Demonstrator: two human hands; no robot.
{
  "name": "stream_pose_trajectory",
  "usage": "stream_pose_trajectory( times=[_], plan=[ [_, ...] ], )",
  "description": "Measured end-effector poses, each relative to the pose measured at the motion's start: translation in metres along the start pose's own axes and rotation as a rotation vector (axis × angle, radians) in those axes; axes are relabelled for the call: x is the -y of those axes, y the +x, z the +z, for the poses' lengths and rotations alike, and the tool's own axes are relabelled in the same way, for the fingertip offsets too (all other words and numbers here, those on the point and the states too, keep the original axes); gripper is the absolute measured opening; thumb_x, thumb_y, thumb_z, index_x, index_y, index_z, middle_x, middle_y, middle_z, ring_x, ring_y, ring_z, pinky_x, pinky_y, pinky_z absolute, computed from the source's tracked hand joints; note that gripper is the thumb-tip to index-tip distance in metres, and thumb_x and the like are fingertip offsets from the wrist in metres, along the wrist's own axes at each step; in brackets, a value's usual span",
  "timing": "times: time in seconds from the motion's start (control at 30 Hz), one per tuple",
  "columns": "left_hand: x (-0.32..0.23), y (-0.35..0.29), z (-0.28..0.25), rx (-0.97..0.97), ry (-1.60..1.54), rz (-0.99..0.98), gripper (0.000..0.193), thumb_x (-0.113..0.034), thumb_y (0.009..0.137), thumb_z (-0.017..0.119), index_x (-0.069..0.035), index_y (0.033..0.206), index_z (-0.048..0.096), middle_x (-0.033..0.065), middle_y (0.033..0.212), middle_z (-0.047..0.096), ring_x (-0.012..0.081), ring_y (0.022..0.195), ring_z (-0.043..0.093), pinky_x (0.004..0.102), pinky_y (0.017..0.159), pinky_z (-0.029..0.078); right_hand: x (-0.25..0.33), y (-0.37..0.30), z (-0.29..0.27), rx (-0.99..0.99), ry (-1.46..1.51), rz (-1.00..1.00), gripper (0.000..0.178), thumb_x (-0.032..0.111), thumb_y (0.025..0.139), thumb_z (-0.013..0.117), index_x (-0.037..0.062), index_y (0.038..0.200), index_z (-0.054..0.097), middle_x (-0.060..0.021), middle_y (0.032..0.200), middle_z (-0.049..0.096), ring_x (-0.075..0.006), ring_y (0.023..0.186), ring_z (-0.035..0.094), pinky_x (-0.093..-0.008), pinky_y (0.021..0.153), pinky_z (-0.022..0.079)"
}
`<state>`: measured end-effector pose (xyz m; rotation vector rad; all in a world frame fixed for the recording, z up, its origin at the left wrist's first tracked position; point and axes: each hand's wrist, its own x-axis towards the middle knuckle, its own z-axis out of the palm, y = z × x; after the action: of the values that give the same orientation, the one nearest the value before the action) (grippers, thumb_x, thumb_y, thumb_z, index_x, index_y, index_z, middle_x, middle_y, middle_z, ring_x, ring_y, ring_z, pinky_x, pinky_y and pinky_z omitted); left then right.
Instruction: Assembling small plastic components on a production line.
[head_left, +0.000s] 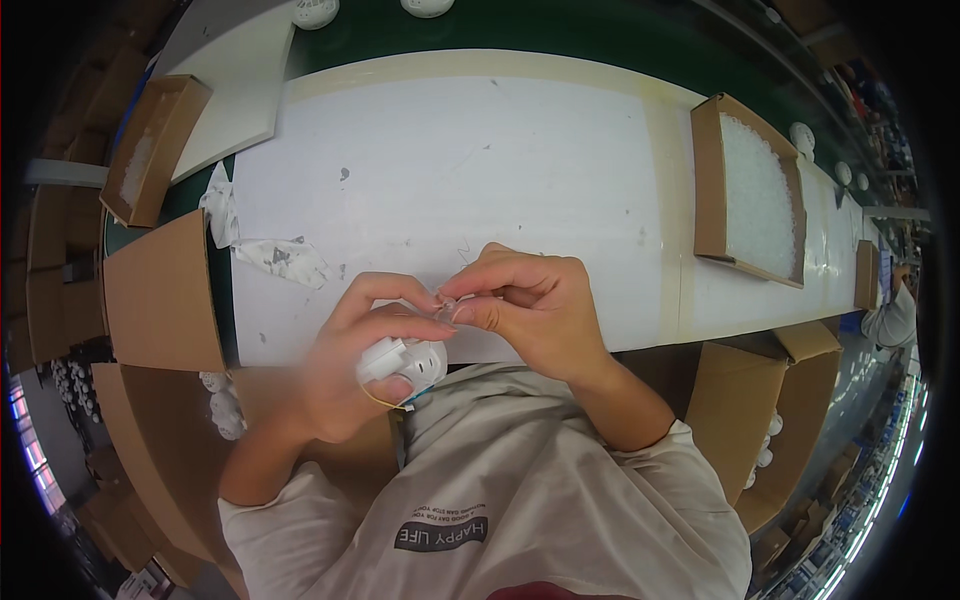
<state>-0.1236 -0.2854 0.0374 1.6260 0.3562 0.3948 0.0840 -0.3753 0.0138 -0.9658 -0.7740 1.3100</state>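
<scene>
My left hand (pixel 345 365) is closed around a small white rounded plastic device (pixel 425 362) with slots in its face. A thin yellow wire (pixel 372 398) loops out of its lower side, beside a bit of blue wire and a small white plug (pixel 408 407). The thumb and forefinger of that hand reach past the device and meet my right hand (pixel 535 310). Between the fingertips of both hands is a small clear piece (pixel 447 309), partly hidden; its exact kind cannot be made out. My right thumb and forefinger pinch it.
A white-covered table (pixel 480 170) lies in front. At right stands a shallow cardboard box (pixel 710 180) of small clear parts; a similar box (pixel 170 150) is far left. Open cartons (pixel 165 450) (pixel 735 410) with white round pieces flank me. A crumpled cloth (pixel 280 262) lies left.
</scene>
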Motion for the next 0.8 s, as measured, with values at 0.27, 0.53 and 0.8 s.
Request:
stream_pose_trajectory(
  times=[0.27, 0.53, 0.8],
  plan=[
    [0.003, 0.000, 0.005, 0.038, -0.015, -0.085, 0.076, -0.055, 0.093, 0.059, -0.003, 0.148, 0.042, 0.0122, 0.125, 0.041, 0.0260, 0.117, 0.049, 0.0372, 0.102, 0.039, -0.001, 0.003, 0.004, 0.114, -0.277, -0.187, 0.018, -0.008, 0.079, 0.074, -0.0027, 0.096, 0.074, -0.0092, 0.092, 0.069, -0.0176, 0.087, 0.059, -0.0294, 0.078, 0.048],
    [-0.009, 0.002, 0.015, 0.050, -0.322, -0.321, 0.106, -0.069, 0.089, 0.056, 0.000, 0.157, 0.013, 0.0119, 0.138, 0.042, 0.0236, 0.128, 0.043, 0.0346, 0.108, 0.032, -0.004, 0.001, 0.010, 0.154, -0.219, -0.246, 0.019, -0.005, 0.074, 0.079, 0.0017, 0.092, 0.076, -0.0067, 0.088, 0.069, -0.0188, 0.084, 0.055, -0.0293, 0.073, 0.044],
    [-0.001, -0.004, 0.008, 0.274, -0.635, -0.534, 0.098, -0.071, 0.087, 0.055, -0.001, 0.151, 0.031, 0.0122, 0.131, 0.053, 0.0216, 0.126, 0.051, 0.0329, 0.105, 0.040, 0.005, 0.007, 0.005, 0.191, -0.613, -0.749, 0.019, -0.001, 0.065, 0.080, 0.0048, 0.081, 0.073, -0.0019, 0.085, 0.067, -0.0202, 0.078, 0.052, -0.0286, 0.061, 0.044]
  ],
)
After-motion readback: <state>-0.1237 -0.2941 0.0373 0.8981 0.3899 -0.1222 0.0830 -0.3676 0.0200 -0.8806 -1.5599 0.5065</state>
